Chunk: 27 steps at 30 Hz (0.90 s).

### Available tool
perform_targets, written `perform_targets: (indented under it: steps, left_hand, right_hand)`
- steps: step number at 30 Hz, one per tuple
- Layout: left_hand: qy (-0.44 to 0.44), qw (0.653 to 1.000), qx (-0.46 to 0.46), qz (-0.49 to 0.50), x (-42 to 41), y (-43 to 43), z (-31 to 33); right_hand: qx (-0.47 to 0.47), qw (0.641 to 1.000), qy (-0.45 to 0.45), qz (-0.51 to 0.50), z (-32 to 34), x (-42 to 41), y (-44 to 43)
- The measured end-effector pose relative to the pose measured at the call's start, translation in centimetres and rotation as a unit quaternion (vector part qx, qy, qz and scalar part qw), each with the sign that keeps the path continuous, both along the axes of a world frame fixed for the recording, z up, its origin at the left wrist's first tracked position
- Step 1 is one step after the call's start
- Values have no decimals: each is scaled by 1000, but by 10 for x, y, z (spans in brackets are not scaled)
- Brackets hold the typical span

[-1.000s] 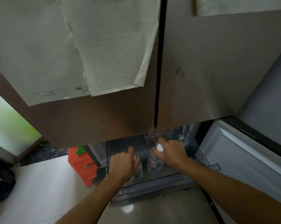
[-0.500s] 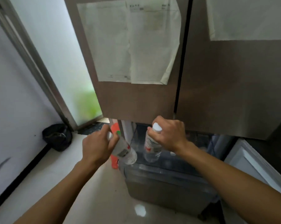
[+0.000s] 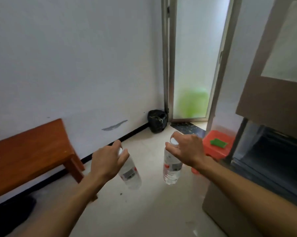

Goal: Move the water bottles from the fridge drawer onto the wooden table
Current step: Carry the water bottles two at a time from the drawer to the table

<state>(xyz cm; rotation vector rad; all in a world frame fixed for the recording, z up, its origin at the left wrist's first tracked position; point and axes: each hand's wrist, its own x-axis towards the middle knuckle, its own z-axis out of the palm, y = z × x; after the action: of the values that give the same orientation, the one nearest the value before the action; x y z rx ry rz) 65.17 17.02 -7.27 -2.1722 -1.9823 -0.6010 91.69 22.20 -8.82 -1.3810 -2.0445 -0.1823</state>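
Two bottles hung over open floor (image 3: 152, 211): left grip (image 3: 108, 161) clasped the left bottle (image 3: 130, 175), right grip (image 3: 187, 149) the right bottle (image 3: 171, 168), both by the cap. Desk (image 3: 24, 151) edge stood near at left, fridge (image 3: 272, 103) at right.

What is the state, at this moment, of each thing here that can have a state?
Left clear plastic water bottle: capped, tilted, held at its top by the left grip, in the air.
Right clear plastic water bottle: capped, nearly upright, held at its top by the right grip, in the air.
Grey-brown fridge drawer: pulled open.
Reddish wooden table: neither held bottle on it yet.
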Motion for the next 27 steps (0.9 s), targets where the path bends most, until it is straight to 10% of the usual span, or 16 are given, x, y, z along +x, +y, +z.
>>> perform_targets:
  steps: [27]
  left_hand:
    - [-52,887,-138,437,-561,-142,-57]
  right_hand:
    - [-130,901,-116,397,-55,-715,61]
